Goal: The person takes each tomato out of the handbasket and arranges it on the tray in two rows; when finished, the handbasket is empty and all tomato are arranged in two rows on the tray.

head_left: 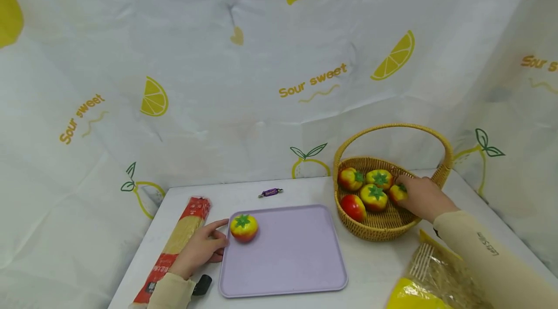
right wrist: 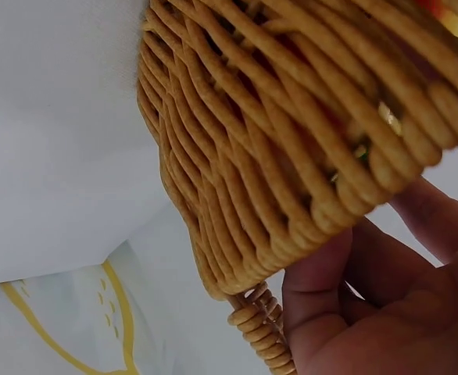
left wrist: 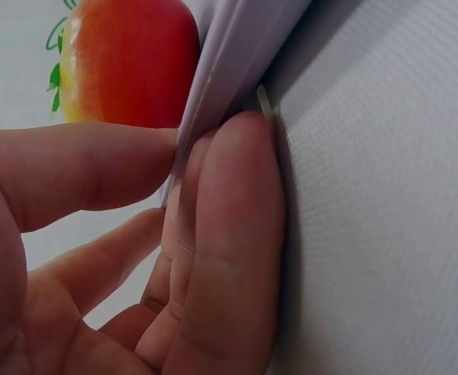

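A lilac tray (head_left: 287,255) lies on the table with one red-and-yellow toy tomato (head_left: 244,228) in its far left corner. At that corner my left hand (head_left: 200,248) pinches the tray's rim; in the left wrist view the thumb presses the edge and the fingers curl along its underside. To the right stands a wicker basket (head_left: 379,234) holding several toy tomatoes (head_left: 373,197). My right hand (head_left: 425,197) reaches over its right side and grips a toy tomato (head_left: 398,194) inside. The basket's wall hides those fingertips in the right wrist view.
Left of the tray lies a long red-and-clear noodle packet (head_left: 185,234), with a black object (head_left: 202,285) by the left sleeve. A purple wrapped candy (head_left: 271,193) sits behind the tray. A yellow-and-clear bag (head_left: 429,275) lies under the right forearm. The basket's handle (head_left: 392,126) arches high.
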The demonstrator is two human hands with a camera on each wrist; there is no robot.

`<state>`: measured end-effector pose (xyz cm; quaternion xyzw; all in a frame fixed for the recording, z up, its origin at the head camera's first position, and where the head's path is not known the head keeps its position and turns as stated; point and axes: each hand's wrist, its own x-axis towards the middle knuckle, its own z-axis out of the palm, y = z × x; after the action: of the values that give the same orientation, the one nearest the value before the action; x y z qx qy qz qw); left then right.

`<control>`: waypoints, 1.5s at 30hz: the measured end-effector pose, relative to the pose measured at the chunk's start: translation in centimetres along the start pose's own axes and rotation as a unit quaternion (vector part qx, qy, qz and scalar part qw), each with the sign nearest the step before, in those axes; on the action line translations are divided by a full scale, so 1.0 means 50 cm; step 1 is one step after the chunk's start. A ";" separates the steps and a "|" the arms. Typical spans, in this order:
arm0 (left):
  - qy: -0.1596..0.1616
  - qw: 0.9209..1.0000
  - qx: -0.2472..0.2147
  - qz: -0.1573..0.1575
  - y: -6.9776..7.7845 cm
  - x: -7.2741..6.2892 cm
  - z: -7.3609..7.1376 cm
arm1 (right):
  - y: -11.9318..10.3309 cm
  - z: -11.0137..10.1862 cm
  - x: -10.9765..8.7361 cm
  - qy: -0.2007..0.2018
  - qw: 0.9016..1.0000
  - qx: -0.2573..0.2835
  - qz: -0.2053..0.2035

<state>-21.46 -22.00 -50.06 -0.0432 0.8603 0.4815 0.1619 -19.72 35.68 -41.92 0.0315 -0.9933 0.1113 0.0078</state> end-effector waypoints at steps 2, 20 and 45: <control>0.001 1.000 0.000 0.000 0.001 -0.001 0.000 | -0.001 0.001 -0.001 0.001 1.000 0.001 0.000; -0.002 1.000 -0.002 0.002 -0.001 -0.003 -0.006 | -0.066 -0.048 -0.035 0.042 0.999 0.018 -0.025; -0.004 1.000 -0.015 0.020 0.002 -0.002 -0.003 | -0.413 0.025 -0.017 0.026 0.982 0.169 -0.076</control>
<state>-21.41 -22.06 -49.86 -0.0265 0.8529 0.4979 0.1546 -17.58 15.39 -38.59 0.1046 -0.9544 0.2770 0.0370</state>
